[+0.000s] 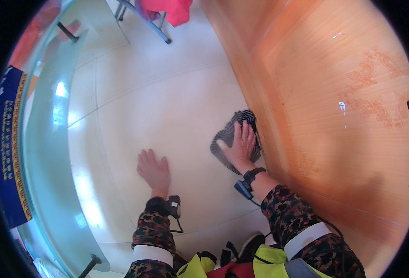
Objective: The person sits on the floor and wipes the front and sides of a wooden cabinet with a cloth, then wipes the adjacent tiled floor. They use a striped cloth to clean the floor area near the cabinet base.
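Observation:
Under my right hand (242, 143) lies a black-and-grey striped cloth (221, 139), spread on the pale tiled floor (167, 106) against the base of a wooden panel. The palm presses down on the cloth with the fingers stretched out and somewhat apart. My left hand (153, 170) is to the left, over the floor, holding nothing. Its fingers are spread, and slight blur hides whether it touches the tile. Both wrists carry a small dark device on a strap.
The orange-brown wooden furniture panel (316, 102) rises close on the right. To the left stands a glass table (51, 120) with a dark blue printed box (10, 148) beyond it. A metal-legged stool (149, 23) with pink fabric (174, 10) is at the far end.

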`<state>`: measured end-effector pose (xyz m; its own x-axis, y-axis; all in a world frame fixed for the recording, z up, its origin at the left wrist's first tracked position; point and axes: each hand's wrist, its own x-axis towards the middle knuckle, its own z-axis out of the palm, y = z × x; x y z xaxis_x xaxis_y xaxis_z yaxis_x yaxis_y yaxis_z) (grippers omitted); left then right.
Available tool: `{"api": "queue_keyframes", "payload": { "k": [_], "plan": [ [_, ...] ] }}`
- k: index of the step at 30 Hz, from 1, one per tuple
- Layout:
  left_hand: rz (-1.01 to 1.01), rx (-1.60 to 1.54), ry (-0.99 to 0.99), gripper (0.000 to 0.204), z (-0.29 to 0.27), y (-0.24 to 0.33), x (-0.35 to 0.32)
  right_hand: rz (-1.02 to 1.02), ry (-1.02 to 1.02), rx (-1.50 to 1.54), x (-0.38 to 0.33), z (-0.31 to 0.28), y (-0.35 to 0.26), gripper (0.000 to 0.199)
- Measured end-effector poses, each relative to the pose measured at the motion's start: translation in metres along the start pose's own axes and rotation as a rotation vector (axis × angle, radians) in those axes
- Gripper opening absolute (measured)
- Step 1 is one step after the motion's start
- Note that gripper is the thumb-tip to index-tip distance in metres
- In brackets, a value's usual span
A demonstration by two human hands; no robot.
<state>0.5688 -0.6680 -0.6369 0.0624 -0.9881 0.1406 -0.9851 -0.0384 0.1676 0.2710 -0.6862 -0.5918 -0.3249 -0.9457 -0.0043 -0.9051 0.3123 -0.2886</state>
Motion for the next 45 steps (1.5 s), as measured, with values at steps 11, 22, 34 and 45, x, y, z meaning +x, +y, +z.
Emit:
{"api": "queue_keyframes", "payload": {
  "k": [11, 22, 34, 45],
  "plan": [
    [-0.184, 0.036, 0.221, 0.058, 0.03, 0.021, 0.139, 0.027, 0.078, 0.003, -0.012, 0.016, 0.033, 0.071],
    [-0.208, 0.133, 0.094, 0.062, 0.012, 0.029, 0.115, -0.098, 0.13, 0.026, 0.052, 0.0, 0.023, 0.065],
    [-0.239, 0.137, 0.046, 0.066, -0.058, 0.016, -0.149, -0.165, 0.355, 0.038, -0.016, -0.002, 0.02, 0.062],
    [-0.221, 0.06, 0.022, 0.064, -0.084, 0.071, -0.241, -0.238, 0.233, 0.33, 0.051, -0.072, 0.042, 0.044]
  ]
}}
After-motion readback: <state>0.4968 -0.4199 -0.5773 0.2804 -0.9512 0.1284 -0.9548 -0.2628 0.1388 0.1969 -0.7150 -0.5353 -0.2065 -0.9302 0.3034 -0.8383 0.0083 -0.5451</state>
